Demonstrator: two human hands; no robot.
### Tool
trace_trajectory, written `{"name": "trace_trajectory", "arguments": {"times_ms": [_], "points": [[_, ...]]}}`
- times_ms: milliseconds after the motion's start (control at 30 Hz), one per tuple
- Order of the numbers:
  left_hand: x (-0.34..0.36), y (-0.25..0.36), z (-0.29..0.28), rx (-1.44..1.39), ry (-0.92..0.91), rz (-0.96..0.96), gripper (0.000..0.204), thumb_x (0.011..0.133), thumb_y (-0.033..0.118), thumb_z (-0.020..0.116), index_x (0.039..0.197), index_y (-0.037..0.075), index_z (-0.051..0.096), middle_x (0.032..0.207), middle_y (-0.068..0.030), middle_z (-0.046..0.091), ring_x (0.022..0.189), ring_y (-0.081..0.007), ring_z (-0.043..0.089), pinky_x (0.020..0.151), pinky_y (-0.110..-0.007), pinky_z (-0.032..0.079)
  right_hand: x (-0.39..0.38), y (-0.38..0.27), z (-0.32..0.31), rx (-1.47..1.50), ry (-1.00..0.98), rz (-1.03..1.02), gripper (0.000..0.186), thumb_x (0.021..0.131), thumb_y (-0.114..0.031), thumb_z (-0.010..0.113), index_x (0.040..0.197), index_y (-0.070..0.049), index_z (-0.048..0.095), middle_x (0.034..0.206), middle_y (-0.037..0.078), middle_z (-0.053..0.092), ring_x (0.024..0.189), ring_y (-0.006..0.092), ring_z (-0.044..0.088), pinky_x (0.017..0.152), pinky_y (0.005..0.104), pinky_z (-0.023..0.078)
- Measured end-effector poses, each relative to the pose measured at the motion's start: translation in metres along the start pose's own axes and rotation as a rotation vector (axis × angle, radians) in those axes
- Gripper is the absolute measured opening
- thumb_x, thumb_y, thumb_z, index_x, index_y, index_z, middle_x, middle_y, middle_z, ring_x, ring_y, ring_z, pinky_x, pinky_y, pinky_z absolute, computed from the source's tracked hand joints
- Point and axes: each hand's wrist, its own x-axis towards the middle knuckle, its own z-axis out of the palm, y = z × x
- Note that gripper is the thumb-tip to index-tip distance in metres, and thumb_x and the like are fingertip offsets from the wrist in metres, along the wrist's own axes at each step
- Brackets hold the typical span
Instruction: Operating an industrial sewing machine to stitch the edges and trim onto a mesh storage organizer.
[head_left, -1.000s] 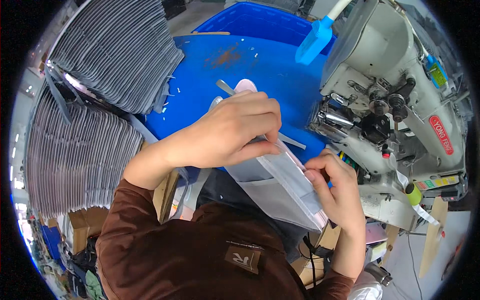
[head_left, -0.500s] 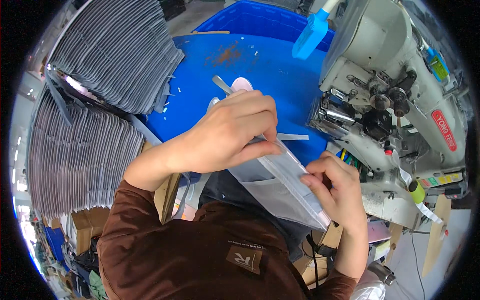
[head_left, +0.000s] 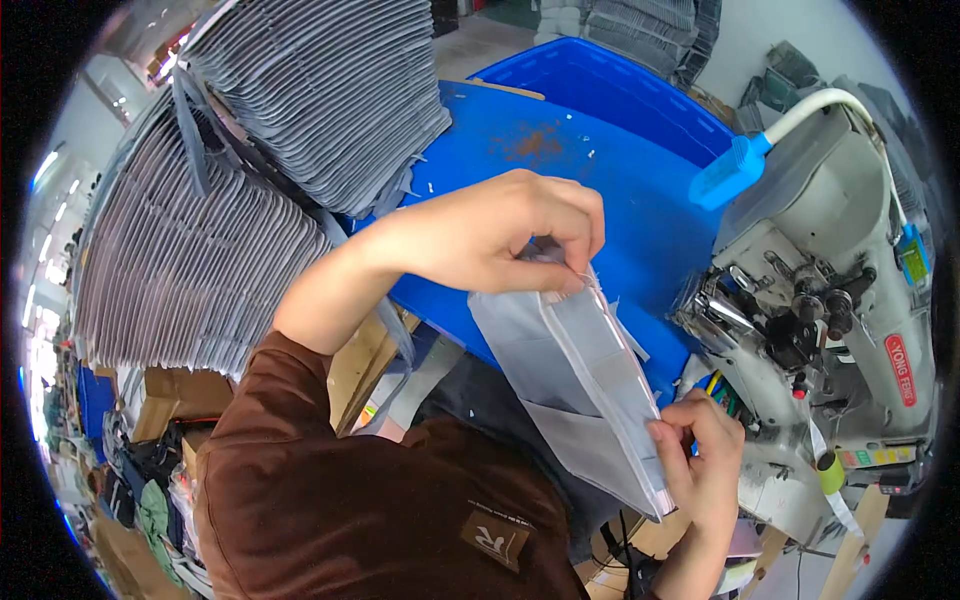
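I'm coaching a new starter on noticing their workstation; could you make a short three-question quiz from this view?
1. True or false: the left hand and right hand both pinch the grey fabric piece.
2. Which side of the blue table, as the person sees it, has the sewing machine? a) left b) right
3. Fill in: the bin beyond the table is coloured ____.

Key: 1 true; 2 b; 3 blue.

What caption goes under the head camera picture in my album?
Left hand and right hand pinch a grey fabric piece by its edge near a sewing machine.
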Motion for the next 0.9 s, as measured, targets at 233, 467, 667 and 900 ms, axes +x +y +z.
{"name": "trace_trajectory", "arguments": {"times_ms": [233,467,667,900], "points": [[-0.003,0.003,0.009,0.051,0.181,0.066,0.010,0.078,0.007,0.077,0.078,0.004,0.068,0.086,-0.0058,0.068,0.079,-0.0208,0.064,0.066,-0.031,0.049,0.001,0.001,-0.002,-0.001,-0.007,-0.015,0.018,0.079,0.001,0.075,0.085,-0.002,0.059,0.069,0.009,0.052,0.052,0.0208,0.053,0.049,0.0302,0.040],[0.000,0.004,0.009,0.042,0.193,0.062,0.012,0.077,0.007,0.079,0.076,0.004,0.068,0.085,-0.0061,0.068,0.076,-0.0209,0.065,0.062,-0.031,0.048,-0.001,0.003,-0.002,0.003,0.005,0.009,0.018,0.080,0.000,0.075,0.086,-0.002,0.059,0.070,0.010,0.052,0.052,0.0208,0.051,0.048,0.0304,0.039],[0.001,0.005,0.009,0.017,0.174,0.054,0.010,0.078,0.006,0.077,0.079,0.004,0.067,0.085,-0.0059,0.067,0.077,-0.0216,0.064,0.063,-0.032,0.048,-0.001,0.002,-0.004,0.008,-0.007,-0.002,0.017,0.081,0.000,0.074,0.087,-0.002,0.059,0.070,0.008,0.052,0.052,0.0186,0.051,0.048,0.0296,0.039],[0.017,0.023,0.029,0.336,0.048,0.038,0.014,0.082,0.017,0.075,0.088,0.008,0.066,0.088,-0.0035,0.057,0.086,-0.0244,0.054,0.076,-0.036,0.041,0.007,0.006,0.000,0.021,-0.008,-0.025,0.013,0.084,0.000,0.072,0.088,-0.002,0.059,0.069,0.007,0.052,0.052,0.0161,0.050,0.049,0.0286,0.040]]}}
